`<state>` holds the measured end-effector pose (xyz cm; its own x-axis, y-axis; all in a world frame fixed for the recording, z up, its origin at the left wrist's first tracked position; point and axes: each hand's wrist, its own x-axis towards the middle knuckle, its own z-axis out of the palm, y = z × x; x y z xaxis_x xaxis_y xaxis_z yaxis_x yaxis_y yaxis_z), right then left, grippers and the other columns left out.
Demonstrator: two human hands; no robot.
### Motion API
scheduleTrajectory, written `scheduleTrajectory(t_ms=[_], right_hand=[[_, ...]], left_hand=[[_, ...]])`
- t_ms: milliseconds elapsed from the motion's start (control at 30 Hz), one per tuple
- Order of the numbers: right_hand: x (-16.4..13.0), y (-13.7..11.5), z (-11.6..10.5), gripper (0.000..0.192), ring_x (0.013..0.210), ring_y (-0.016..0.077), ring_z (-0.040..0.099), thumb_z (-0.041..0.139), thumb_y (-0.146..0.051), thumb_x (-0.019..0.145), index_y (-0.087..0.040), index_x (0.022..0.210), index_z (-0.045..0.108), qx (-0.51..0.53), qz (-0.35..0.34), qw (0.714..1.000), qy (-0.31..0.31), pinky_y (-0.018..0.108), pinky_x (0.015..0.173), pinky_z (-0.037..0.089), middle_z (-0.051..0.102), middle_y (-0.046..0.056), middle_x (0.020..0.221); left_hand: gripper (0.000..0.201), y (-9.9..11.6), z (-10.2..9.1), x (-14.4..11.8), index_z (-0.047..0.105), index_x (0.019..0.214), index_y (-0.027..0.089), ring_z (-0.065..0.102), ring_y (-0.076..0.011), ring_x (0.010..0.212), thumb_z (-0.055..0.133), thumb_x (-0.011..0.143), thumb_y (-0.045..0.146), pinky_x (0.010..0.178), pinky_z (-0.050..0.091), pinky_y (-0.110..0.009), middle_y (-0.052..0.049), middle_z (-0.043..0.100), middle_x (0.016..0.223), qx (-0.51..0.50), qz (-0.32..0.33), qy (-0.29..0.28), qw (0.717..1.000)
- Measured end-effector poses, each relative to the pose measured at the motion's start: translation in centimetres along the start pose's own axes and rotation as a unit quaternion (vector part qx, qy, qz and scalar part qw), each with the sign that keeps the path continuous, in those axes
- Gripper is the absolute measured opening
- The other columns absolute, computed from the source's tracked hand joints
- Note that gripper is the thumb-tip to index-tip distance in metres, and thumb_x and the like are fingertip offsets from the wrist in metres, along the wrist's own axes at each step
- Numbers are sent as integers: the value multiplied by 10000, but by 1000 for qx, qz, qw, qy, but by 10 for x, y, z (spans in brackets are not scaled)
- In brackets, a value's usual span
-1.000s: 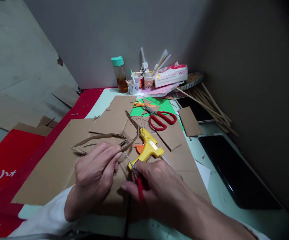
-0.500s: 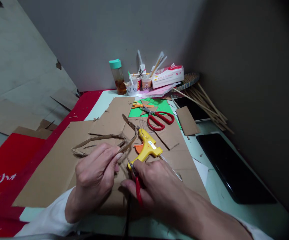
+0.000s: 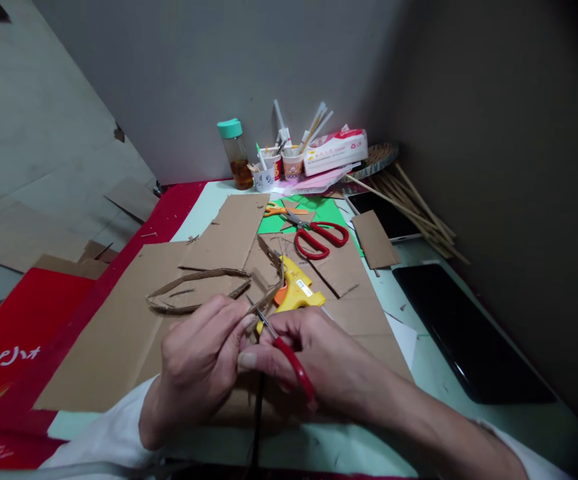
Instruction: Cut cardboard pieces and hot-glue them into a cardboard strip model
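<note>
We see the left hand pinching a bent cardboard strip, partly hidden in its grip, above a cardboard sheet. The right hand holds red-handled scissors, blades across the strip, though we cannot tell whether they touch it; just beyond, a yellow glue gun is partly covered.

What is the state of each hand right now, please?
Left hand: closed, holding a bent cardboard strip.
Right hand: closed, holding red-handled scissors.
</note>
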<state>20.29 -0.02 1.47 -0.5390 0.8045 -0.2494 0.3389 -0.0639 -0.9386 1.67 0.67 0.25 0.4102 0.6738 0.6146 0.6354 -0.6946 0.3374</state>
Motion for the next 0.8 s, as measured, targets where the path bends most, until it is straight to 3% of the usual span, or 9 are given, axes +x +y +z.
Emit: scheduleTrajectory(t_ms=[67, 100, 267, 367, 433, 500, 600, 800], right_hand=[[1, -1, -5, 503, 460, 101, 440, 613, -598, 935, -219, 644, 455, 84, 19, 995, -43, 224, 471, 341, 483, -54, 510], [2, 0, -7, 506, 470, 99, 437, 630, -602, 925, -217, 645, 458, 73, 13, 997, -30, 222, 470, 333, 486, -54, 517], [6, 6, 1, 339, 577, 104, 387, 642, -435, 954, -191, 730, 574, -119, -71, 985, 98, 244, 552, 311, 539, -37, 638], [2, -1, 7, 311, 537, 102, 350, 747, -369, 844, -196, 670, 556, -160, -37, 983, 80, 259, 515, 254, 469, -58, 565], [-2, -8, 8, 349, 511, 97, 366, 803, -329, 772, -197, 609, 523, -97, 2, 995, 33, 249, 486, 244, 435, -68, 517], [-7, -14, 6, 353, 476, 82, 387, 790, -343, 799, -201, 626, 517, 60, 18, 998, -14, 217, 458, 275, 454, -77, 512], [-11, -19, -1, 362, 409, 52, 424, 786, -395, 824, -205, 675, 516, 278, 25, 956, -90, 167, 406, 317, 533, -80, 543], [-10, -16, -6, 252, 397, 42, 463, 664, -259, 901, -192, 681, 559, 352, 42, 926, -131, 130, 366, 311, 578, -59, 560]], left_hand=[[224, 3, 2, -2, 680, 961, 191, 619, -154, 681, 571, 904, 3, 654, 489, -258, -21, 679, 765, -12, 0, 18, 1000], [232, 4, 3, -2, 691, 955, 192, 618, -153, 672, 579, 894, -2, 650, 491, -257, -19, 684, 760, -21, -6, 25, 999], [185, 1, 8, 3, 737, 858, 205, 619, -148, 611, 635, 860, 51, 614, 502, -260, -7, 682, 704, -60, -76, 56, 994], [102, -9, 3, 10, 711, 882, 208, 613, -140, 561, 669, 880, 115, 570, 491, -256, 19, 650, 656, -79, -177, 112, 975], [45, -16, -1, 13, 655, 896, 211, 603, -127, 481, 647, 928, 181, 489, 480, -236, 47, 632, 607, -118, -244, 139, 952], [28, -20, -2, 15, 629, 948, 214, 623, -140, 441, 631, 956, 241, 461, 515, -244, 57, 661, 572, -190, -281, 121, 933], [69, -17, 1, 12, 621, 1013, 225, 669, -153, 458, 636, 964, 271, 501, 571, -268, 64, 693, 568, -280, -297, 82, 909], [62, -2, 3, 11, 643, 987, 227, 758, -153, 574, 660, 937, 195, 578, 620, -246, 60, 727, 657, -424, -327, 56, 843]])
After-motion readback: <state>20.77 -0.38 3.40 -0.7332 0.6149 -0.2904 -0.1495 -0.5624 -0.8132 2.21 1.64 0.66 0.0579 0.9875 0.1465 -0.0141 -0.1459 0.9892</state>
